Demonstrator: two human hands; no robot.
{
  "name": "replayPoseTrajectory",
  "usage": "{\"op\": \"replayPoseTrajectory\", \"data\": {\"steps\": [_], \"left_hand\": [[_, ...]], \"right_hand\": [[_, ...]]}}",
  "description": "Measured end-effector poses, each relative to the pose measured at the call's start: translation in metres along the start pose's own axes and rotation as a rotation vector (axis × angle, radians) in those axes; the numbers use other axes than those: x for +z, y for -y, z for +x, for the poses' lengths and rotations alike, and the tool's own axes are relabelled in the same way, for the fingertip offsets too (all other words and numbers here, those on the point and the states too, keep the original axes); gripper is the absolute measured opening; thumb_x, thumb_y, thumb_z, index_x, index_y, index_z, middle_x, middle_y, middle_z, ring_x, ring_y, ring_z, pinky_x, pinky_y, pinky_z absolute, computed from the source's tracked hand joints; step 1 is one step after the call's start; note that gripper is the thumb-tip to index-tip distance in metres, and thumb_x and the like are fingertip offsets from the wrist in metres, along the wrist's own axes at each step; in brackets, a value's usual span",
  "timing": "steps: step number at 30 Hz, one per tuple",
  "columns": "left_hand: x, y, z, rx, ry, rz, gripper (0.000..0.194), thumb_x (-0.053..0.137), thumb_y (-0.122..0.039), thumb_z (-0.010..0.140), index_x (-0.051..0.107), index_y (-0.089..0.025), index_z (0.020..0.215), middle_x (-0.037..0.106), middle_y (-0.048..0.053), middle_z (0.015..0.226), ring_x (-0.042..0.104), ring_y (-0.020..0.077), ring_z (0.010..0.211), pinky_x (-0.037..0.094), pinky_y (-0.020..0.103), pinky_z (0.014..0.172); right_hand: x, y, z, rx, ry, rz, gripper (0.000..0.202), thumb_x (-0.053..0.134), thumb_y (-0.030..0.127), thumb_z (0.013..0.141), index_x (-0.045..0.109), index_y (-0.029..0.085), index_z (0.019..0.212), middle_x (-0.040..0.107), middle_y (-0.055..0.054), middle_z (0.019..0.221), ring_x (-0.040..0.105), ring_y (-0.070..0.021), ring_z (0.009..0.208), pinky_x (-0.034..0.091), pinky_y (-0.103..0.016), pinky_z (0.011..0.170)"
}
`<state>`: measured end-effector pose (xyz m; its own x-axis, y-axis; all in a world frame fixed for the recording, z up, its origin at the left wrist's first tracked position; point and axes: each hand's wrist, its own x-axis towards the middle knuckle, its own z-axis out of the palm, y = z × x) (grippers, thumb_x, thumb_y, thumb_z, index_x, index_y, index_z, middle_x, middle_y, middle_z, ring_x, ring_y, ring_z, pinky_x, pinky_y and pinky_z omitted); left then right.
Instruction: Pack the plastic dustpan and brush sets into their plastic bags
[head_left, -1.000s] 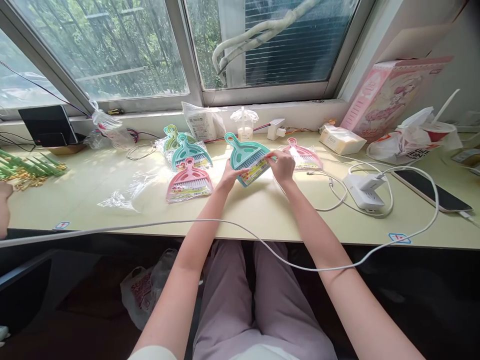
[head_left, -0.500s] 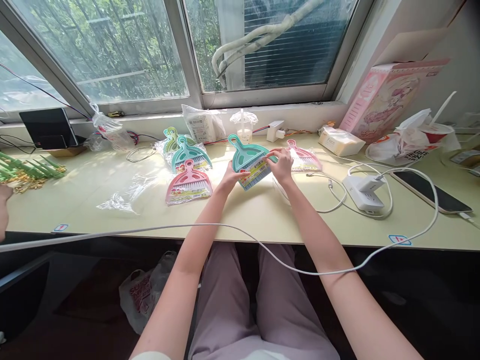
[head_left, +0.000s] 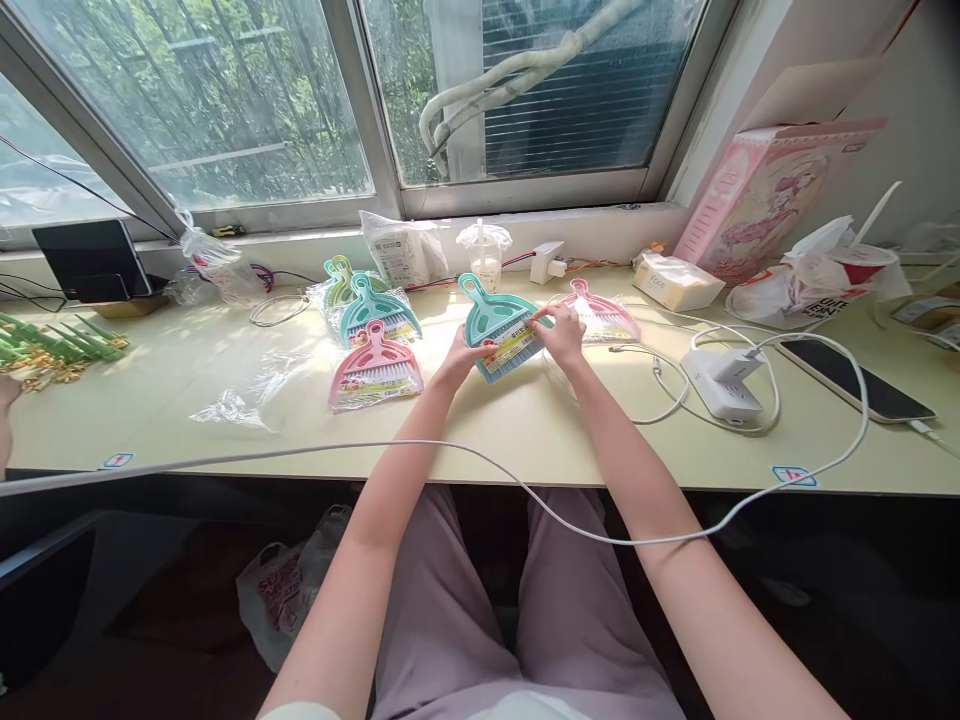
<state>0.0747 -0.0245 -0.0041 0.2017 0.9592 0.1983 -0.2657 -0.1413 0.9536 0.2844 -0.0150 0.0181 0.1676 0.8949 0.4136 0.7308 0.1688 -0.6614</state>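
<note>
Between my hands, just above the table, is a teal dustpan and brush set (head_left: pixel 499 318) with a yellow printed label and bristles along its lower edge. My left hand (head_left: pixel 463 358) grips its lower left side, thumb across the front. At its right edge, my right hand (head_left: pixel 561 332) pinches the label side with thumb and fingers. Left of them lie a pink set (head_left: pixel 376 368), a teal set (head_left: pixel 375 312) and a green set (head_left: pixel 339 280), bagged in clear plastic and partly overlapping. Another pink set (head_left: pixel 600 312) lies behind my right hand.
A crumpled clear wrapper (head_left: pixel 251 395) lies on the table (head_left: pixel 165 420) at left. Further right are a white cable, a power strip (head_left: pixel 721 385), a phone (head_left: pixel 855 380) and a tissue pack (head_left: pixel 675 280). One cable crosses over my forearms. Another person's hand (head_left: pixel 6 405) shows at the left edge.
My hands keep the teal set in nearly the same place and pose. The view has shifted slightly. The other person's hand at the left edge has moved a little.
</note>
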Motion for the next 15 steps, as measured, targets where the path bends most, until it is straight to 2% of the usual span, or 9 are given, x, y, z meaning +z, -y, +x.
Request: {"op": "replayPoseTrajectory", "data": {"steps": [4,7,9,11,13,15], "left_hand": [[-0.001,0.002,0.002,0.023,-0.016,-0.002,0.084,0.093,-0.025,0.047,0.055,-0.020,0.122,0.064,0.009,0.114,0.060,0.0316,0.117,0.047,0.049,0.103],[-0.002,0.004,0.004,0.048,-0.033,-0.033,0.086,0.093,-0.026,0.047,0.055,-0.021,0.124,0.064,0.009,0.115,0.060,0.0321,0.117,0.048,0.050,0.103],[-0.004,0.004,0.005,0.056,-0.058,-0.044,0.086,0.093,-0.027,0.047,0.055,-0.020,0.124,0.065,0.009,0.113,0.062,0.0312,0.114,0.049,0.049,0.102],[-0.006,0.002,0.006,0.064,-0.091,-0.055,0.089,0.094,-0.027,0.047,0.053,-0.021,0.126,0.065,0.008,0.113,0.063,0.0299,0.112,0.049,0.047,0.101],[-0.008,-0.002,0.005,0.078,-0.117,-0.065,0.094,0.093,-0.026,0.048,0.050,-0.023,0.132,0.065,0.008,0.116,0.063,0.0290,0.112,0.049,0.046,0.101],[-0.009,-0.005,0.004,0.093,-0.117,-0.064,0.097,0.093,-0.026,0.050,0.047,-0.024,0.135,0.064,0.008,0.119,0.063,0.0284,0.113,0.048,0.046,0.102]], "right_hand": [[0.000,0.001,-0.001,0.030,0.015,0.012,0.024,0.060,0.046,0.088,0.067,0.024,0.093,0.065,-0.010,0.119,0.050,-0.0319,0.120,0.033,-0.053,0.104],[0.002,0.003,-0.003,0.045,-0.014,0.102,0.033,0.060,0.048,0.087,0.062,0.025,0.111,0.063,-0.010,0.125,0.052,-0.0299,0.121,0.034,-0.053,0.106],[0.008,0.005,-0.006,0.091,-0.071,0.261,0.048,0.061,0.048,0.087,0.052,0.026,0.128,0.059,-0.012,0.133,0.052,-0.0275,0.123,0.037,-0.050,0.107],[0.017,0.011,-0.011,0.203,-0.099,0.481,0.064,0.064,0.048,0.085,0.040,0.025,0.139,0.051,-0.014,0.143,0.053,-0.0253,0.125,0.043,-0.046,0.105],[0.029,0.020,-0.018,0.340,-0.042,0.727,0.072,0.069,0.045,0.083,0.035,0.025,0.143,0.049,-0.015,0.146,0.056,-0.0238,0.125,0.050,-0.042,0.101],[0.039,0.030,-0.025,0.445,0.079,0.972,0.066,0.073,0.040,0.081,0.041,0.025,0.137,0.059,-0.012,0.136,0.062,-0.0226,0.119,0.055,-0.040,0.097]]}}
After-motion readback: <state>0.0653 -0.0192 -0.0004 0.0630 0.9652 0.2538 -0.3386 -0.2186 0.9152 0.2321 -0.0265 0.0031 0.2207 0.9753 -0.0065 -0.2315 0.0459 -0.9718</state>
